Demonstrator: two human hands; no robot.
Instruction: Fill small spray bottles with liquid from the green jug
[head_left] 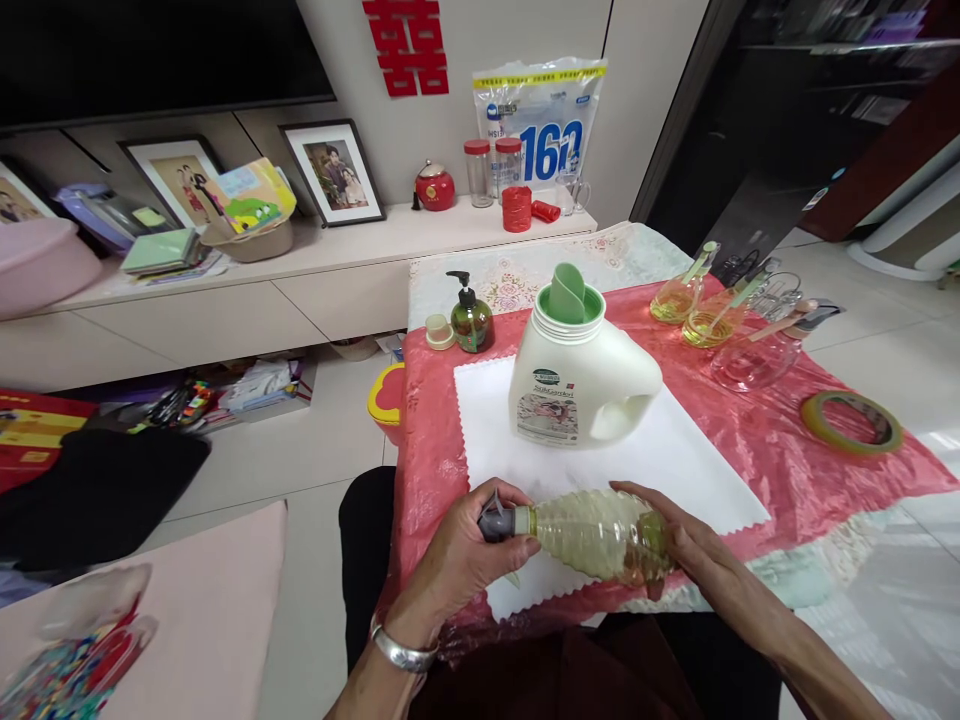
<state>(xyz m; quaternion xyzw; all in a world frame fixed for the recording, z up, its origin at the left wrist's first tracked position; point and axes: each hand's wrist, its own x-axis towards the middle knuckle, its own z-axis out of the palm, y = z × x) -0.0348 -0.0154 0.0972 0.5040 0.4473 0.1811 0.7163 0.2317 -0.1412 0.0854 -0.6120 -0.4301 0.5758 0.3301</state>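
A clear ribbed bottle lies sideways between my hands, above the front of a white sheet. My left hand is closed round its dark grey cap and neck. Around the bottle's base, at the right, my right hand is closed; some of its fingers are hidden behind the bottle. A little yellowish liquid seems to show near the base. Just beyond stands a large white detergent jug, upright, with a green spout in its open top.
A pump bottle and a small pale cap stand left of the jug. Several glass vessels, including a flask, sit at the right. A tape roll lies near the right edge of the red plastic cover.
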